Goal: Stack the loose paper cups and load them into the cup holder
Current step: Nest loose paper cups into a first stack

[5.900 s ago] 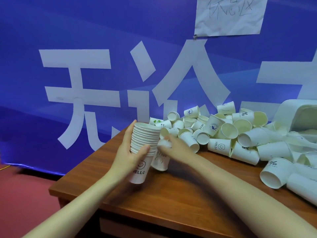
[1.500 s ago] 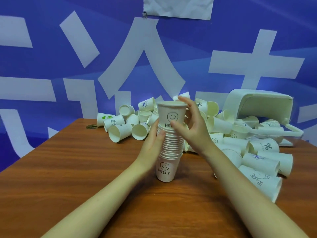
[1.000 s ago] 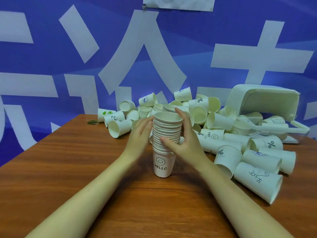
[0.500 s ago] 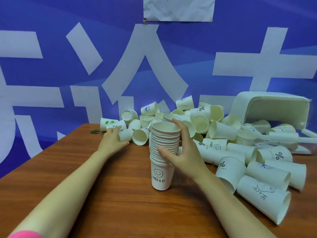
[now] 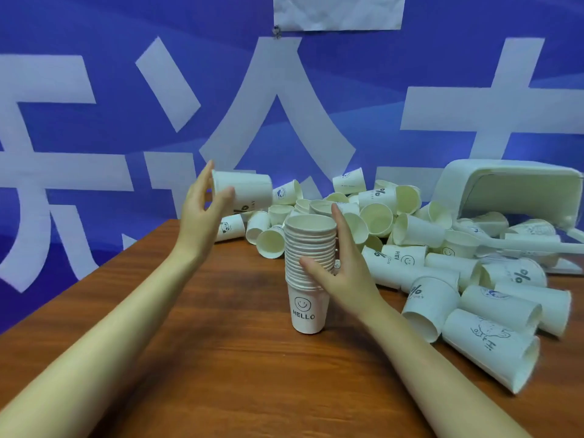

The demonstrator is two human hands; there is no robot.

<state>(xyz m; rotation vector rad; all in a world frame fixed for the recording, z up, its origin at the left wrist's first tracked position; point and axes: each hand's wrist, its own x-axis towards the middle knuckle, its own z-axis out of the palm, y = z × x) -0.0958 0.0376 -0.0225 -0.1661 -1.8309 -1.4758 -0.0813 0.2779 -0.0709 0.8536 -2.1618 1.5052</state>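
A stack of nested white paper cups [image 5: 309, 263] stands upright on the wooden table [image 5: 221, 374]; its bottom cup shows a smiley and "HELLO". My right hand [image 5: 339, 273] holds the stack's right side, thumb in front and fingers behind. My left hand [image 5: 202, 213] is raised to the left of the stack and grips a single paper cup [image 5: 245, 192] lying on its side in the air. A heap of loose paper cups [image 5: 410, 235] spreads behind and to the right of the stack. A white cup holder [image 5: 505, 188] lies tipped over at the far right.
A blue banner with large white characters [image 5: 275, 121] hangs right behind the table. A sheet of paper [image 5: 338, 11] is pinned to it at the top. The table's left edge [image 5: 94, 273] runs diagonally past my left forearm.
My left hand reached to the loose cups at the left, took one and lifted it into the air. My right hand stayed on the stack, which has not moved.
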